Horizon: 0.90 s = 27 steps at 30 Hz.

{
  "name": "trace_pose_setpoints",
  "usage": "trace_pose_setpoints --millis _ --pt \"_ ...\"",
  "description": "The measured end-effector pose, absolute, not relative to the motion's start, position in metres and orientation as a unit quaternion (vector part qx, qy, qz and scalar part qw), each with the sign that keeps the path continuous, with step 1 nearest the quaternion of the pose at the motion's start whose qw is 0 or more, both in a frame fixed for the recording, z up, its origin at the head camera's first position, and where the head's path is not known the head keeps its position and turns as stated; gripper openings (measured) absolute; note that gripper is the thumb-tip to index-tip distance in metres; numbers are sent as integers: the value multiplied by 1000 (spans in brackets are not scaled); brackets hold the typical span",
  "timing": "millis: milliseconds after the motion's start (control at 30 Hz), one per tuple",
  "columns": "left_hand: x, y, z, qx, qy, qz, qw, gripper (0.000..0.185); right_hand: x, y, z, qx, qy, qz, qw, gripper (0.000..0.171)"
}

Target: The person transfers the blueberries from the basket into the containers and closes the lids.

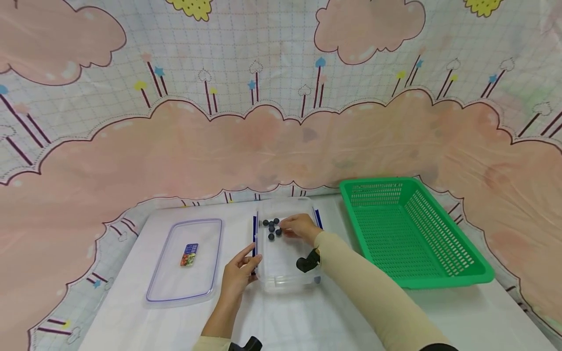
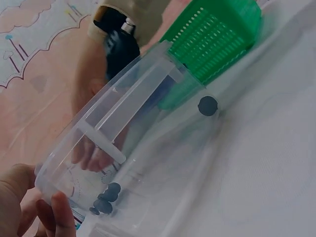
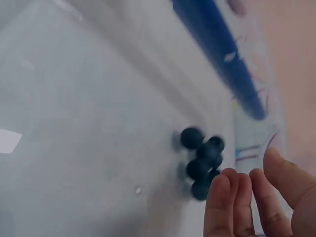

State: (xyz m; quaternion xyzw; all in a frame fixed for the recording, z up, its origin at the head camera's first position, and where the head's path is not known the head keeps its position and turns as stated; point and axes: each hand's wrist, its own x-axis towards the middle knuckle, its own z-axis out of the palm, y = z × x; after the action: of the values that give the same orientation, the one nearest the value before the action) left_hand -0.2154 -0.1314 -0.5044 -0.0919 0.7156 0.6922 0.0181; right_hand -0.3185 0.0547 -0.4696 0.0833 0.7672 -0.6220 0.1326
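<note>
A clear plastic storage box [image 1: 285, 282] with blue side clips sits at mid-table. My left hand [image 1: 239, 270] holds its left wall, thumb at the rim and fingers outside; in the left wrist view, the left fingers [image 2: 63, 215] lie against the box's end. My right hand [image 1: 300, 226] reaches inside, beside a cluster of dark blue, blueberry-like balls [image 1: 271, 229]. Seen from the right wrist, its fingers [image 3: 243, 205] are loosely bent, the thumb stands apart, and no ball shows between them. One more dark ball [image 2: 208, 106] lies alone at the box's near right corner.
Left of the box lies a clear lid [image 1: 167, 278] with a purple-blue rim and a colourful label [image 1: 189, 255] on it. To the right stands a green plastic basket [image 1: 439, 282]. A patterned cloth [image 1: 263, 151] hangs behind the white table [image 1: 281, 326].
</note>
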Motion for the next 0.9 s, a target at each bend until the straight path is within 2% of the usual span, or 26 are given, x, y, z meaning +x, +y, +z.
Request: trace_pose_setpoints --millis 267,500,667,767,900 --pt "-217 -152 -492 -52 771 634 -2 47 -300 25 -442 5 760 -642 101 27" --pt "-235 -245 -471 -34 883 461 -82 42 -278 -16 -429 -50 738 -665 104 27" --pt "-258 -313 -471 -59 936 321 -127 43 -256 -51 -428 -68 735 -665 115 32" --pt "-268 -346 -474 -59 957 266 -95 48 -239 -69 -433 -67 751 -644 128 38" --pt "-276 -376 -478 -39 971 237 -10 61 -223 -87 -450 -43 796 -588 133 50"
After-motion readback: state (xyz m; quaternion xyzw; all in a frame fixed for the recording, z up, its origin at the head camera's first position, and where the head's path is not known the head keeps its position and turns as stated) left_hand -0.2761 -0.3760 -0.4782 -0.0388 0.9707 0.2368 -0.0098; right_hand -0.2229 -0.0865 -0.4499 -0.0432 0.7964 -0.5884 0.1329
